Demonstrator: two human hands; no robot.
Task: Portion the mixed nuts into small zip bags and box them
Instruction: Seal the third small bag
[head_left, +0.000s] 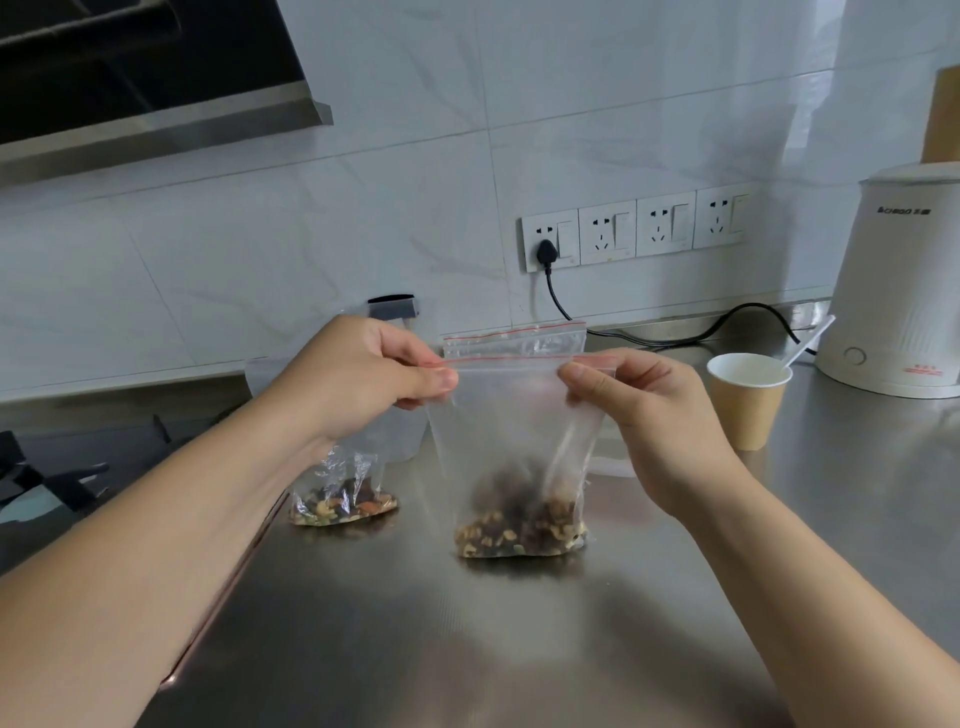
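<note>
Both hands are pinching the red-lined seal of a small zip bag (519, 441) of mixed nuts (519, 530): the left hand (363, 379) at one top corner, the right hand (649, 415) at the other, each grip clamped between thumb and fingers. The bag's base is resting on the steel surface (467, 649), beside a second filled bag (343, 499).
</note>
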